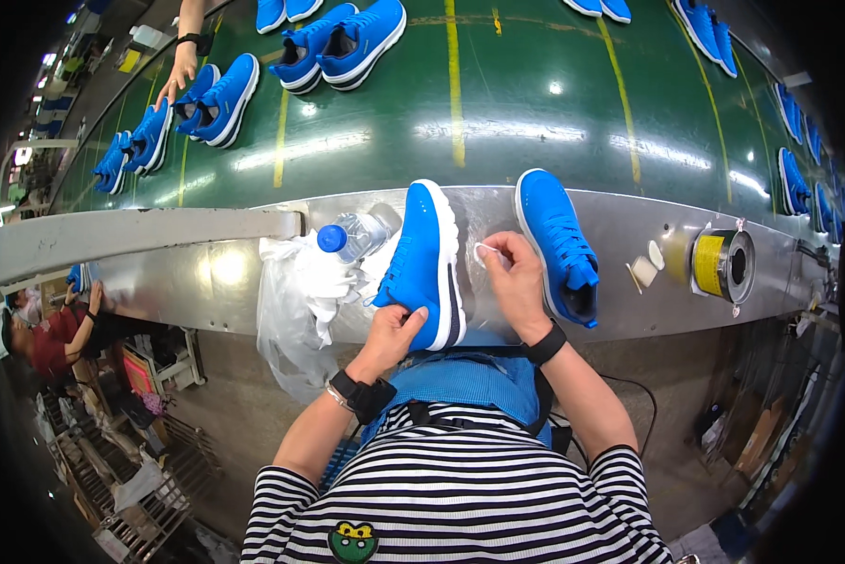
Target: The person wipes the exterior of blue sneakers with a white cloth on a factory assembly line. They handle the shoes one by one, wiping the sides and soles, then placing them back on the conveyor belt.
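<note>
A blue sneaker (417,246) with a white sole lies tipped on its side in front of me, its sole edge facing right. My left hand (394,336) is closed on its heel end, thumb against the sole side. Just right of that shoe, my right hand (518,287) pinches a small white scrap (485,250), perhaps cloth or cotton, between thumb and fingers. The scrap is apart from the sole. A second blue sneaker (547,218) stands upright to the right of my right hand, toe pointing away, its opening toward me.
On the metal ledge (620,305) are a blue-capped bottle (361,233), a plastic bag (281,324) with white cloths, small white pads (644,271) and a yellow-labelled tin (709,264). Beyond runs a green conveyor (507,103) with several sneaker pairs. Another person's hand (180,75) touches shoes at far left.
</note>
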{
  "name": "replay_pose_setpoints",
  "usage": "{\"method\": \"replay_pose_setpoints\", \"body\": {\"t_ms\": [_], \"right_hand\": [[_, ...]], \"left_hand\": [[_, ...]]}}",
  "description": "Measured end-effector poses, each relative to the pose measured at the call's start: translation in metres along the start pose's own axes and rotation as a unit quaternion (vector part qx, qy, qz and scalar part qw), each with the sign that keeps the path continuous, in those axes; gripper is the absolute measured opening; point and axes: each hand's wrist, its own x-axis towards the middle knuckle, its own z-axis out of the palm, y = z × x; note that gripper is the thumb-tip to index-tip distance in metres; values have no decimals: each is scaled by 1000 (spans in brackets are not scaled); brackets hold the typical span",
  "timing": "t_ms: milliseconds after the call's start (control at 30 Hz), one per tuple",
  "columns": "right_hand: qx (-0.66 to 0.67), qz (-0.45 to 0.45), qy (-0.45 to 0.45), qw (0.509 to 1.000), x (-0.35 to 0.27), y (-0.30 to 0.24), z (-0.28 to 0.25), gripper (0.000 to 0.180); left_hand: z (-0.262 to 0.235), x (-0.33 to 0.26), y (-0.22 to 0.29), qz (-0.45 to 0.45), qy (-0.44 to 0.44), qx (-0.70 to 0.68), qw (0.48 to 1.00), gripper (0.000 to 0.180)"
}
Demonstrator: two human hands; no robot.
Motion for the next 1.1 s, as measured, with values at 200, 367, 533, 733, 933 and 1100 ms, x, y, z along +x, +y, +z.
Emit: {"method": "replay_pose_setpoints", "body": {"t_ms": [200, 367, 533, 733, 933, 1100], "right_hand": [[-63, -123, -62, 988, -4, 7, 26, 6], [-159, -165, -276, 933, -28, 10, 8, 5], [20, 56, -420, 906, -41, -35, -81, 7], [91, 113, -7, 989, -5, 10, -167, 12], [-348, -82, 4, 934, 16, 93, -190, 42], [-17, 77, -136, 988, -5, 51, -180, 62]], "left_hand": [[8, -4, 15, 14, -4, -26, 1000, 28], [7, -2, -4, 8, -9, -7, 1000, 31], [10, 2, 5, 6, 9, 30, 1000, 33], [31, 5, 3, 14, 41, 122, 992, 36], [52, 3, 42, 37, 31, 320, 946, 30], [56, -33, 47, 184, 99, 296, 932, 22]]}}
